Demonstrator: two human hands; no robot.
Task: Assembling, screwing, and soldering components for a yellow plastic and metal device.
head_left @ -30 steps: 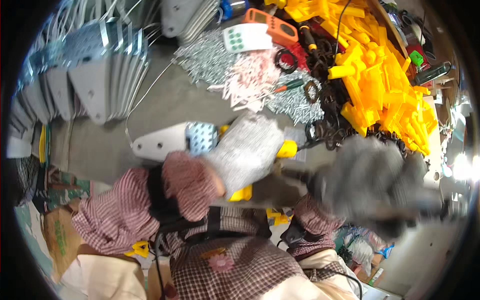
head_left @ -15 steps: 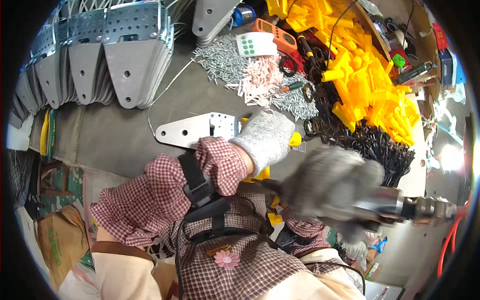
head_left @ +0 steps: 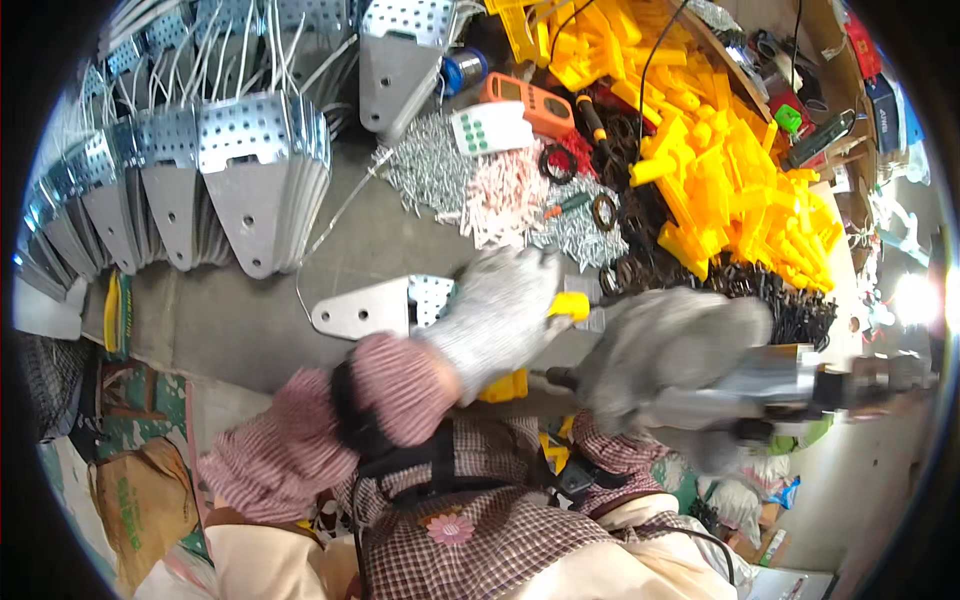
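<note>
My left hand [head_left: 500, 310], in a light grey knitted glove, is closed over the right end of a grey metal plate [head_left: 365, 312] with a perforated section. A yellow plastic part [head_left: 570, 306] sticks out beyond its fingers, and another yellow part [head_left: 505, 386] shows below the wrist. The palm hides where plate and plastic meet. To the right, my right hand [head_left: 665, 355], in a darker grey glove and blurred, grips a power screwdriver [head_left: 775, 385]. The driver's dark tip [head_left: 562, 377] points left toward the left hand, apart from the metal plate.
Stacked metal plates [head_left: 255, 190] with white wires stand at the back left. Beyond my hands lie heaps of silver screws [head_left: 430, 165], pale pink pieces [head_left: 505, 195], yellow plastic parts [head_left: 735, 160] and black cables [head_left: 790, 312]. An orange meter [head_left: 545, 105] sits behind the screws.
The whole view has shifted, so the table sits lower in it. My left hand stays at the plate's right end. The right hand keeps its grip on the screwdriver, still blurred.
</note>
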